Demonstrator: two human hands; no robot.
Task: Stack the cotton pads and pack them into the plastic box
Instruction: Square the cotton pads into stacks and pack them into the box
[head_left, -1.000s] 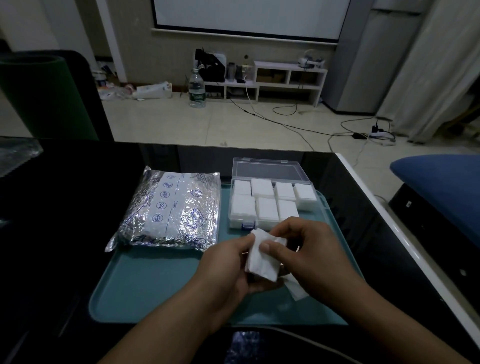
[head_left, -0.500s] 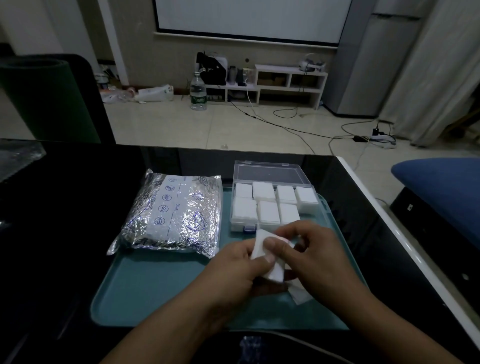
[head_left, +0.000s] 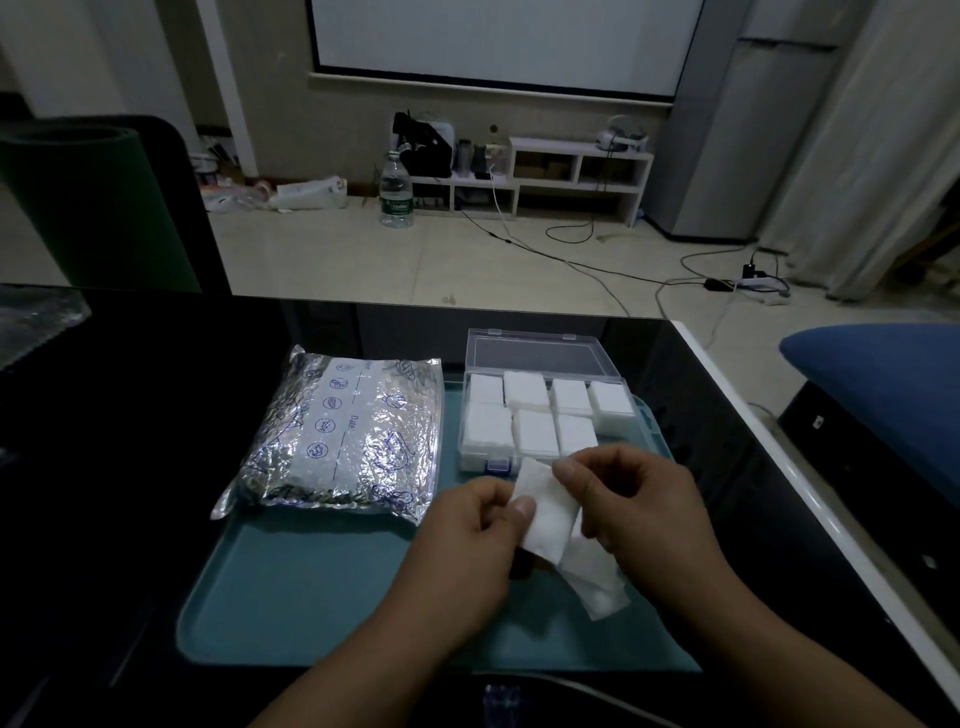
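Where hands (head_left: 561, 514) pinch pad (head_left: 545, 512), edges hidden

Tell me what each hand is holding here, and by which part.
Both hands share one cotton pad: the left hand pinches its left edge, the right hand pinches its upper right corner. More pads lie beneath on the tray.

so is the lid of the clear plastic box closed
No, the clear plastic box has its lid tilted open behind the compartments, showing white cotton pads inside.

Wall: projector screen (head_left: 498, 47), beige below
Floor: pale tiles (head_left: 332, 254), cables, water bottle (head_left: 396, 189)
Furniture: white shelf (head_left: 576, 174), blue seat (head_left: 878, 384)
Light: dim
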